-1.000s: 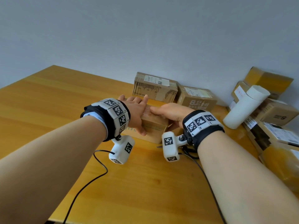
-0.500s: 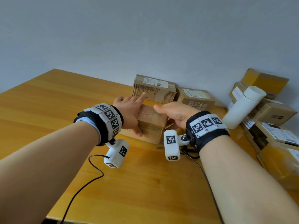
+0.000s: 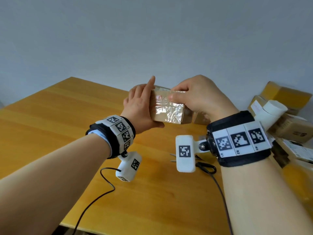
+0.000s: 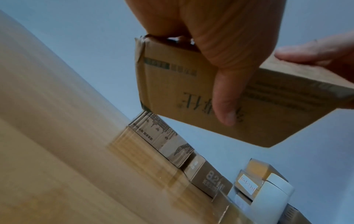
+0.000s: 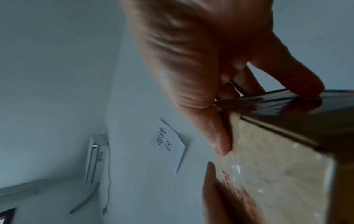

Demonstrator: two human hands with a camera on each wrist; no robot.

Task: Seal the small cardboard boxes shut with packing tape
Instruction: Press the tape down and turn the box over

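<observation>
The left hand [image 3: 140, 106] is holding the box [image 3: 167, 110] in the air above the table [image 3: 50, 126]. Its palm is lying flat against the box's left end, its index finger is pointing straight up past the top edge, and its thumb [image 4: 226, 97] is reaching across the underside, where printed characters are showing. The remaining left fingers are sitting behind the far face and are hidden in the head view.

The right hand [image 3: 199, 97] is gripping the box from above at the right end. Its fingers are curling down over the top edge, and the thumb tip [image 3: 174, 97] is pressing on the near face. In the right wrist view, one fingertip [image 5: 310, 84] is bearing on the glossy top surface and the thumb [image 5: 220, 136] is lying along the taped face.

Clear tape [image 3: 166, 112] is covering the near face between the two thumbs; it is wrinkled and is catching the light. Red print is showing through it just beside the right thumb.

Below the right wrist, scissors [image 3: 201, 164] are lying on the table, partly hidden by the wrist camera. Beyond the fingers, more boxes [image 4: 164, 141] are standing in a row against the wall. Right of the right hand, a white roll [image 3: 269, 114] is leaning on a stack of cartons [image 3: 286, 97]. A paper note [image 5: 168, 145] is hanging on the wall beyond the right thumb.
</observation>
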